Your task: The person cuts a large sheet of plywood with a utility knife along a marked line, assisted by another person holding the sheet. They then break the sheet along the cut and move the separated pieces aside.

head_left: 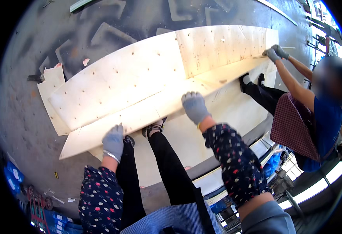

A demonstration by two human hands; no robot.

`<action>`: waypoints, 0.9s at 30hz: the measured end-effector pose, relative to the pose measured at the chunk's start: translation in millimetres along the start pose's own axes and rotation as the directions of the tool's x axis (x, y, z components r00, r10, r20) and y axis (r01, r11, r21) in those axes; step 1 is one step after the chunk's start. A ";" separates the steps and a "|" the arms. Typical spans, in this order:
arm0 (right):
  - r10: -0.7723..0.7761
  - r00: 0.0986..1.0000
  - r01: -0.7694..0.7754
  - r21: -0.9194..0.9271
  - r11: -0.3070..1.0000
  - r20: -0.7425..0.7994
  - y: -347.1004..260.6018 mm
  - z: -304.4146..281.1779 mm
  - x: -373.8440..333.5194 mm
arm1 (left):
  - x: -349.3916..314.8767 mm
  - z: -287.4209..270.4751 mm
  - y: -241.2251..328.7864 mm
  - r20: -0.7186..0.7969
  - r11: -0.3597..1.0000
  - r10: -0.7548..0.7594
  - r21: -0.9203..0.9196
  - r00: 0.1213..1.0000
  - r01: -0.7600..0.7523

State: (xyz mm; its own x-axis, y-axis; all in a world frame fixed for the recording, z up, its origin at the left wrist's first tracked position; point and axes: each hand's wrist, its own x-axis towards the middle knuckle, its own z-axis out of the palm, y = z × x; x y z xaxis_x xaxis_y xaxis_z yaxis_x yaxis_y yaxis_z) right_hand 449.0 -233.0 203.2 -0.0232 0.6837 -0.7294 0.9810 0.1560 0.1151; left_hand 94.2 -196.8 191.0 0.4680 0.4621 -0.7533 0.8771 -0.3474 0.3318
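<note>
A long, pale plywood sheet [159, 106] stretches diagonally in front of me, its near edge tilted up. My left hand [113, 143], in a grey glove, is closed over that edge near the sheet's left end. Farther right, my right hand [195, 107], gloved alike, grips the same edge around its middle. The fingertips of both hands are partly hidden. At the sheet's right end, a co-worker's two gloved hands [275, 52] hold the corner. Beyond the raised edge lie pale panels [120, 80] dotted with small dark marks.
Another pale sheet [171, 146] lies beneath my feet. A torn board piece [53, 97] lies at the left on the grey floor [34, 117]. The co-worker [311, 105] crouches at the right. Blue bundles [15, 175] and a red metal frame [38, 208] stand lower left.
</note>
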 end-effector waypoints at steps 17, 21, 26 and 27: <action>0.134 0.990 -0.131 -0.085 0.988 0.033 -33.2 54.1 -22.6 | -8.2 56.9 29.8 0.045 0.958 -0.127 0.264 0.991 0.111; 0.170 0.981 -0.161 -0.091 0.983 0.092 -49.4 69.6 -30.9 | -11.7 68.7 33.3 0.230 0.941 -0.202 0.314 0.952 0.124; 0.181 0.977 -0.170 -0.100 0.980 0.111 -47.2 73.1 -25.8 | -7.3 68.3 32.6 0.234 0.922 -0.188 0.376 0.954 0.090; 0.165 0.983 -0.158 -0.078 0.984 0.086 -46.2 73.3 -24.9 | -8.1 64.3 28.4 0.223 0.934 -0.179 0.345 0.958 0.094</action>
State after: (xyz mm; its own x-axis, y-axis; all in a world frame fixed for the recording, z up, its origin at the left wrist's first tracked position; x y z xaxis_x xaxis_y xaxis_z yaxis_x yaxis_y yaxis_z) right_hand 418.4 -309.4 166.6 0.1552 0.6360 -0.7559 0.9544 0.1010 0.2810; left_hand 108.3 -262.9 170.1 0.2676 0.3231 -0.9077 0.8259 -0.5621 0.0434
